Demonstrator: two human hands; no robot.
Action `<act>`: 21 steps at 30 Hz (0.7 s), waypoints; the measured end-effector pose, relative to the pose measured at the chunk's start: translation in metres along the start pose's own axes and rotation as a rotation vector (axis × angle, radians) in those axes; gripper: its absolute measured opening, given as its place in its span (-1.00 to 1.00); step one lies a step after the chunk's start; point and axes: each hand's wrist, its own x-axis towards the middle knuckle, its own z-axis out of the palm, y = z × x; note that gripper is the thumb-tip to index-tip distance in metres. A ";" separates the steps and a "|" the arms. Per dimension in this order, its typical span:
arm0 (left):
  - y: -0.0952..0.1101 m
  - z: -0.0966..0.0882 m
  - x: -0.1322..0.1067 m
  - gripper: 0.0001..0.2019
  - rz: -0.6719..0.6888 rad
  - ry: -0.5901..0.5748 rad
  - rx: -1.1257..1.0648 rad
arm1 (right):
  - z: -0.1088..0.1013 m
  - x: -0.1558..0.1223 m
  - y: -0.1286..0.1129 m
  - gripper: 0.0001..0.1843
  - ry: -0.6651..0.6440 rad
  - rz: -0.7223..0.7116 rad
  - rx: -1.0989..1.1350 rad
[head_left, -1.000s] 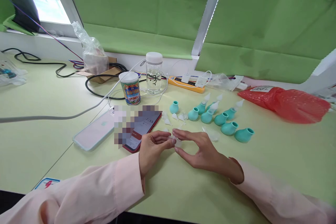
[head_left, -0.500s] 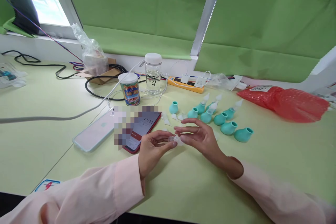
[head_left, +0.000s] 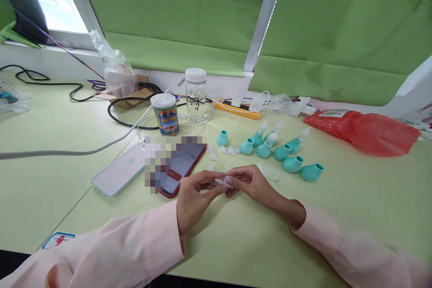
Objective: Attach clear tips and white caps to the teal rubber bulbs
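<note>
Between the fingertips of both hands is a small clear plastic piece [head_left: 222, 182], mostly covered by the fingers. My left hand [head_left: 197, 193] pinches it from the left, and my right hand [head_left: 251, 184] closes on it from the right. Beyond them stand several teal rubber bulbs; an uncapped bulb [head_left: 247, 146] shows its round opening, while another bulb [head_left: 263, 150] carries a clear pointed nozzle [head_left: 272, 137]. Small translucent plastic parts [head_left: 232, 149] lie scattered just past my hands. A clear flat piece [head_left: 269, 172] rests beside my right hand.
Left of my hands lie a lit phone [head_left: 182, 168] and a pale phone in a clear case [head_left: 118, 172]. Behind them stand a noodle cup [head_left: 168, 119] and a lidded bottle [head_left: 195, 99]. A power strip [head_left: 232, 109] and red plastic bag [head_left: 367, 132] lie along the back.
My right hand's fingers, spread and raised before, have come down and closed around the clear plastic piece against my left fingertips. The view has shifted slightly.
</note>
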 end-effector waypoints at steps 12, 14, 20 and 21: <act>0.001 -0.001 0.000 -0.80 0.138 -0.052 0.138 | 0.002 -0.002 0.001 -0.74 0.016 -0.040 -0.013; 0.000 -0.001 0.000 -0.80 0.244 -0.047 0.224 | 0.002 -0.003 -0.002 -0.74 0.014 -0.047 -0.020; 0.000 -0.001 -0.001 -0.85 0.302 -0.161 0.369 | 0.001 -0.009 -0.006 -0.67 -0.004 0.025 -0.167; -0.001 -0.001 -0.002 -0.84 0.271 -0.163 0.378 | -0.002 -0.011 -0.009 -0.64 0.003 0.021 -0.230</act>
